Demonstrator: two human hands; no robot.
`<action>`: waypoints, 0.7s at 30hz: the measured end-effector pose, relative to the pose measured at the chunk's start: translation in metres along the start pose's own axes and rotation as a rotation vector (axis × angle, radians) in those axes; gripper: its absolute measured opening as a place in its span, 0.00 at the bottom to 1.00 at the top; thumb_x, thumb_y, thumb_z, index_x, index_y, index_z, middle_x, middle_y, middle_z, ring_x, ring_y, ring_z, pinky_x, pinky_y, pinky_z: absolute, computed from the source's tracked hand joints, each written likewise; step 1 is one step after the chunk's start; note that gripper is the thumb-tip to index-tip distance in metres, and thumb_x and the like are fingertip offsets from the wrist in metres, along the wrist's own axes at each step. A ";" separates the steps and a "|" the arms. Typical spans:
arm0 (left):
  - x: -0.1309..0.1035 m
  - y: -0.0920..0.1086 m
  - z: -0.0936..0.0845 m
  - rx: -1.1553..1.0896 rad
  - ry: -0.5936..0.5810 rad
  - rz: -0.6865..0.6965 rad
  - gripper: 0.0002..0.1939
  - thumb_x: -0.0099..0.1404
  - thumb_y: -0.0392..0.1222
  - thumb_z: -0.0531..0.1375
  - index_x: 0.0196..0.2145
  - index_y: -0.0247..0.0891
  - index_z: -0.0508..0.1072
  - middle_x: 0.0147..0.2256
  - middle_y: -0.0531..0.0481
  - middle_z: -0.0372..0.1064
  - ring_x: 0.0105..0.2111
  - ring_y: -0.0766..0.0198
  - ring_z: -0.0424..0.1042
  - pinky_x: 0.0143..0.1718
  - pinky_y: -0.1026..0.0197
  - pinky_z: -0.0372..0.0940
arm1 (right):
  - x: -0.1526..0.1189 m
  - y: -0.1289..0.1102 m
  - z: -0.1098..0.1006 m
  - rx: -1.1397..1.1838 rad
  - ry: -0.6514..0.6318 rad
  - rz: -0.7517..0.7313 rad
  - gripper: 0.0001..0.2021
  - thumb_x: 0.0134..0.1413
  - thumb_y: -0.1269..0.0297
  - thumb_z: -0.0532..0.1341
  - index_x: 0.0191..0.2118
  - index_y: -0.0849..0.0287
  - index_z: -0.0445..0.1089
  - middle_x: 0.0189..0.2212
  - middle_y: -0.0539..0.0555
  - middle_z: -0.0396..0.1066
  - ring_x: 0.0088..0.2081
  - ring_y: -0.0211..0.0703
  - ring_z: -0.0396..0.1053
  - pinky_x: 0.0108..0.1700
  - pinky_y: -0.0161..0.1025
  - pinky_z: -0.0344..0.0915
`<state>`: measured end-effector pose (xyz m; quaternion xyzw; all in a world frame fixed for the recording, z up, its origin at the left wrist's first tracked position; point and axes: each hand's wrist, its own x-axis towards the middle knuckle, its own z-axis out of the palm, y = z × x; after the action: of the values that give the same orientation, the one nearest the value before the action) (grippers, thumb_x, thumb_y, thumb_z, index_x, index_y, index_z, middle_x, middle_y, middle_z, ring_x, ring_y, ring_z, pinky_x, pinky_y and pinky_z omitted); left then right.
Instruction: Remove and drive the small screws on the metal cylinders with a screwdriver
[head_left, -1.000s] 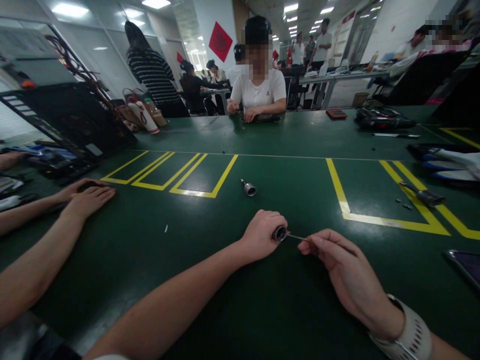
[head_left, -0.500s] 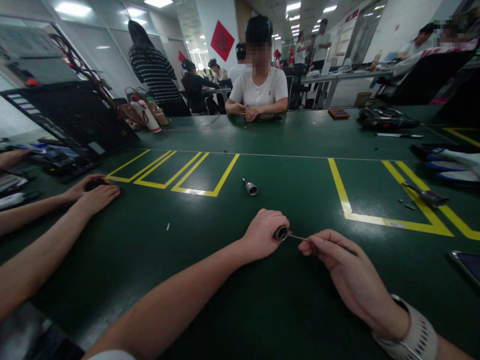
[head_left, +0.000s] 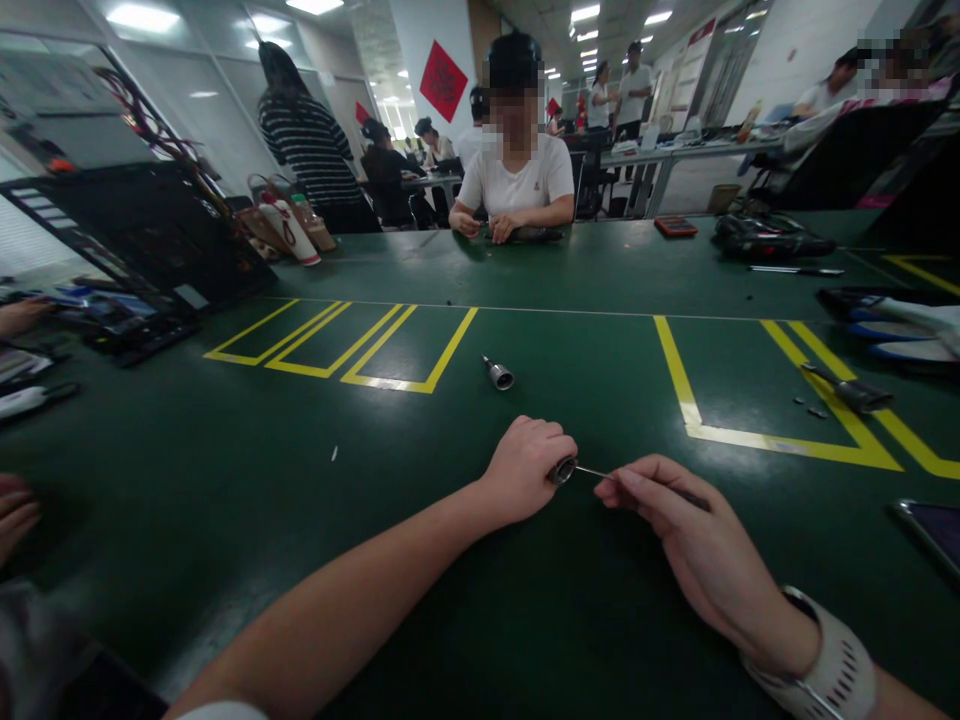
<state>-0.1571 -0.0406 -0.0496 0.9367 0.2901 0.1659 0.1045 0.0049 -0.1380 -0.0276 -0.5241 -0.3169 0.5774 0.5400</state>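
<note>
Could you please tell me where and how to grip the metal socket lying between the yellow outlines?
I would pinch the metal socket by its wide round barrel, from above, finger and thumb on opposite sides. It lies on its side, open end nearer the camera, thin shank pointing away, so the barrel likely gives the surest hold.

There on the table (head_left: 420, 450), the held socket (head_left: 562, 470) is in the left hand (head_left: 529, 465), a rod (head_left: 595, 472) in the right hand (head_left: 675, 510). A loose socket (head_left: 500, 376) lies beyond; rightward, another socket (head_left: 862, 395) crosses tape (head_left: 859, 428), bits (head_left: 817, 412) just left, pen (head_left: 795, 270) behind.
</note>
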 end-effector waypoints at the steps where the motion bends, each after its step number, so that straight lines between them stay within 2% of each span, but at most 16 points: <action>1: 0.000 0.000 0.000 0.004 -0.005 -0.002 0.04 0.61 0.33 0.55 0.29 0.37 0.66 0.29 0.52 0.65 0.32 0.64 0.64 0.34 0.60 0.53 | 0.001 -0.001 -0.001 0.005 -0.010 0.006 0.09 0.45 0.58 0.66 0.28 0.59 0.74 0.29 0.54 0.75 0.35 0.45 0.70 0.42 0.44 0.64; 8: 0.001 0.001 -0.001 -0.011 -0.065 -0.001 0.02 0.60 0.33 0.55 0.30 0.37 0.66 0.30 0.52 0.66 0.33 0.64 0.64 0.35 0.60 0.54 | 0.008 0.005 -0.008 0.110 -0.013 0.035 0.07 0.45 0.61 0.66 0.26 0.59 0.74 0.27 0.55 0.76 0.32 0.43 0.71 0.38 0.42 0.64; 17: 0.001 0.000 -0.001 -0.014 -0.027 -0.019 0.02 0.60 0.33 0.56 0.30 0.37 0.66 0.30 0.52 0.66 0.33 0.63 0.64 0.35 0.60 0.53 | 0.007 0.001 -0.006 0.172 0.059 0.036 0.07 0.40 0.62 0.68 0.22 0.59 0.74 0.22 0.54 0.74 0.28 0.42 0.69 0.34 0.40 0.63; 21: 0.001 0.000 -0.001 -0.014 -0.030 -0.002 0.04 0.59 0.31 0.56 0.31 0.37 0.66 0.31 0.52 0.65 0.33 0.64 0.63 0.35 0.60 0.53 | 0.005 0.002 -0.005 0.153 0.072 -0.006 0.07 0.42 0.61 0.67 0.23 0.59 0.74 0.23 0.53 0.74 0.30 0.42 0.68 0.36 0.40 0.63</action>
<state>-0.1571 -0.0402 -0.0483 0.9380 0.2883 0.1538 0.1158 0.0093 -0.1346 -0.0320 -0.5007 -0.2539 0.5790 0.5913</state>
